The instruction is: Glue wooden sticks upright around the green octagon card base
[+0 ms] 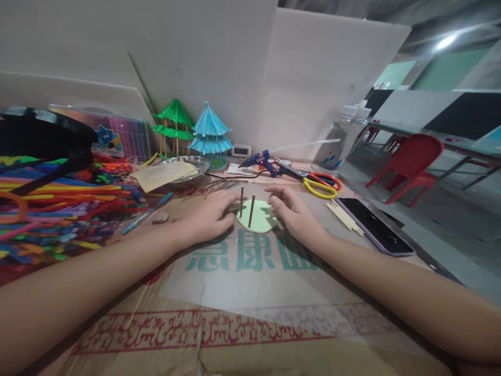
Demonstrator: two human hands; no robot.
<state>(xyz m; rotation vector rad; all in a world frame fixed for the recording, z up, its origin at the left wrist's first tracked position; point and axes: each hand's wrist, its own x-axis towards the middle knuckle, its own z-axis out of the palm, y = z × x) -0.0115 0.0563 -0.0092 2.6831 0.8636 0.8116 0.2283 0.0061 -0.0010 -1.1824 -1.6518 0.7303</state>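
Note:
A pale green disc (263,216) lies flat on the cardboard in front of me. Two thin brown sticks (251,211) stand upright from its left part. My left hand (217,213) rests by the disc's left edge, thumb apart from the fingers. One fingertip reaches close to the farther stick, and I cannot tell whether it touches. My right hand (293,210) is at the disc's right edge, fingers loosely bent and apart, with nothing visible in them.
Pipe cleaners (58,209), a pen (147,213) and a metal bowl (195,164) are at left. Green (175,128) and blue (210,130) model pavilions stand behind. A glue gun (260,161), scissors (321,183), pale sticks (344,218) and a phone (376,224) lie right.

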